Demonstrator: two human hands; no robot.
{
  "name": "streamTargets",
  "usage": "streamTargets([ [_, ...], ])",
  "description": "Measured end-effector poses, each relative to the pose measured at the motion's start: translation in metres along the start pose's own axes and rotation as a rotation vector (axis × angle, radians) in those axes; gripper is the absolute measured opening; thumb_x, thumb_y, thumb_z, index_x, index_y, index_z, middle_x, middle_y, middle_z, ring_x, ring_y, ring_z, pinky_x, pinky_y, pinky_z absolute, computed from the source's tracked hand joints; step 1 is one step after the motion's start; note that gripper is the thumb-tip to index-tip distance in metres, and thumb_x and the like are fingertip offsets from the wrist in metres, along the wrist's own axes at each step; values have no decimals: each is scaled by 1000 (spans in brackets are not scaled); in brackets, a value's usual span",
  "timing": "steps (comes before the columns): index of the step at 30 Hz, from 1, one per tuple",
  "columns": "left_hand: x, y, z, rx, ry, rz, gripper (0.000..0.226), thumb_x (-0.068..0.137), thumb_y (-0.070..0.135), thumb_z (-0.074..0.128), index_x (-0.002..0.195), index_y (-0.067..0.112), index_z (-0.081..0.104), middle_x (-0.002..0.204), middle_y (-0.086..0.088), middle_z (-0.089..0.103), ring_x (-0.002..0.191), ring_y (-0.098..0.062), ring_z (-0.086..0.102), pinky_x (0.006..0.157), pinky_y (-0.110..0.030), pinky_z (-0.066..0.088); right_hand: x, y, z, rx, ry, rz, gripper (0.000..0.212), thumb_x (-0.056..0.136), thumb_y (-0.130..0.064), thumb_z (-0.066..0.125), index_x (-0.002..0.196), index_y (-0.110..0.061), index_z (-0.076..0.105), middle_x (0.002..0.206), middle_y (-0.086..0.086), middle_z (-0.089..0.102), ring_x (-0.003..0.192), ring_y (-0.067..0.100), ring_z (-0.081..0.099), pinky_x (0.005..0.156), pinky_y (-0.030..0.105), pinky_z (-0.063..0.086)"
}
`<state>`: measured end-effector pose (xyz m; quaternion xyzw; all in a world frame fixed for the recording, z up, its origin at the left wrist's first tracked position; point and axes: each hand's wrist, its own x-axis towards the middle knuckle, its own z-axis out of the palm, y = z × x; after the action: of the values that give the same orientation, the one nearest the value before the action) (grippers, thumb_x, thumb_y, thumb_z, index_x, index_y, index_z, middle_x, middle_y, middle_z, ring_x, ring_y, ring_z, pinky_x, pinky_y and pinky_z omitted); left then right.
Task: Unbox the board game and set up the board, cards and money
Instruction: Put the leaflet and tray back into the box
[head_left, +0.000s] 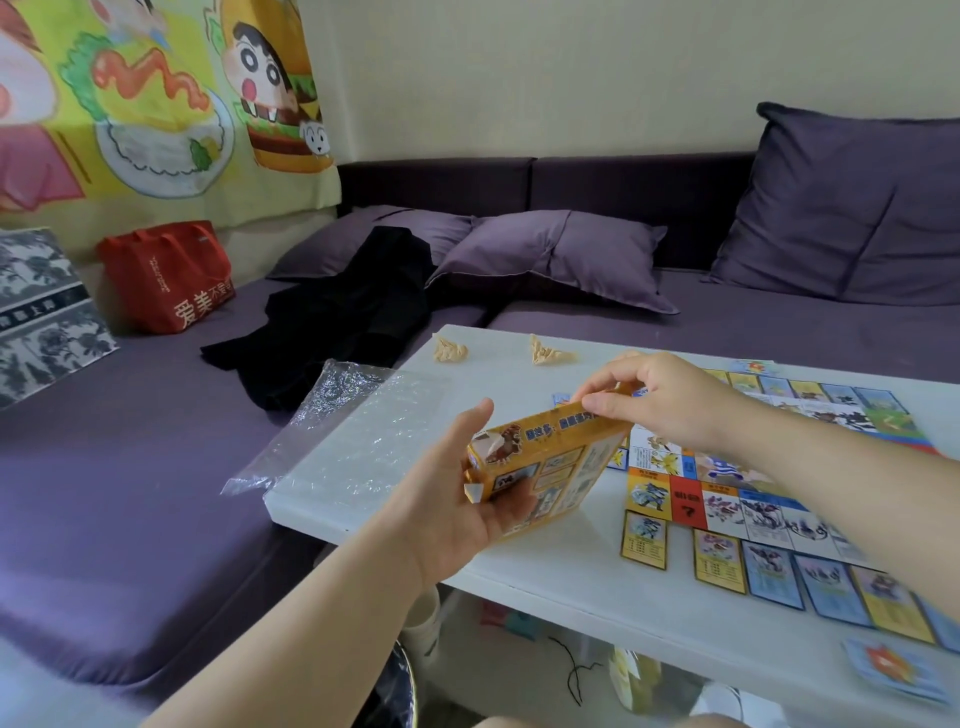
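At frame centre, your left hand (457, 499) cradles the light, stiff box (545, 467); your right hand (660, 400) pinches its top edge.

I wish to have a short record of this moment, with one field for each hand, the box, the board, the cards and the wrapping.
left hand: holds the yellow game box from below at its left end
right hand: pinches the box's upper edge
box: tilted, lifted above the white table
board: unfolded, flat on the table, to the right of the box
cards: in a row along the board's near edge
plastic wrap: lies on the table's left corner and hangs over it
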<state>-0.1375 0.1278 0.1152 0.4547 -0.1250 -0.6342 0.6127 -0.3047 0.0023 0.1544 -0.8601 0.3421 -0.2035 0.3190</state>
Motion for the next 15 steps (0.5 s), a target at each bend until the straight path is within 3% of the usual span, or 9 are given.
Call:
streamTargets([
  [2, 0, 1, 1, 26, 12, -1, 74, 57, 39, 78, 116, 2, 55, 104, -19, 61, 88, -32, 62, 69, -35, 59, 2, 0, 1, 10, -1, 14, 8, 91, -28, 61, 88, -30, 69, 92, -9, 61, 81, 3, 55, 65, 16, 38],
  [6, 1, 0, 4, 47, 64, -12, 43, 73, 29, 74, 101, 3, 55, 106, -19, 59, 84, -30, 61, 66, -34, 59, 7, 1, -1, 70, -26, 62, 6, 88, -26, 64, 89, -24, 69, 86, -4, 59, 79, 8, 53, 69, 23, 41],
  [9, 2, 0, 6, 43, 80, -9, 34, 78, 26, 71, 97, 3, 56, 113, -21, 57, 88, -31, 61, 59, -32, 59, 10, 1, -1, 133, -75, 100, 6, 88, -24, 64, 90, -21, 69, 92, 2, 63, 84, 12, 57, 75, 26, 46],
  [12, 1, 0, 9, 42, 95, 5, 25, 81, 23, 68, 91, 2, 58, 102, -18, 57, 87, -33, 61, 64, -32, 58, 14, 5, 1, 215, -126, 152, 5, 88, -21, 64, 90, -17, 65, 95, 7, 64, 88, 18, 60, 87, 36, 48],
  [15, 0, 1, 12, 36, 131, 19, 21, 83, 20, 65, 89, 1, 57, 89, -15, 57, 83, -31, 61, 65, -32, 57, 16, 8, 6, 328, -137, 202, 6, 89, -18, 62, 87, -16, 57, 83, 2, 59, 81, 17, 57, 80, 33, 46],
])
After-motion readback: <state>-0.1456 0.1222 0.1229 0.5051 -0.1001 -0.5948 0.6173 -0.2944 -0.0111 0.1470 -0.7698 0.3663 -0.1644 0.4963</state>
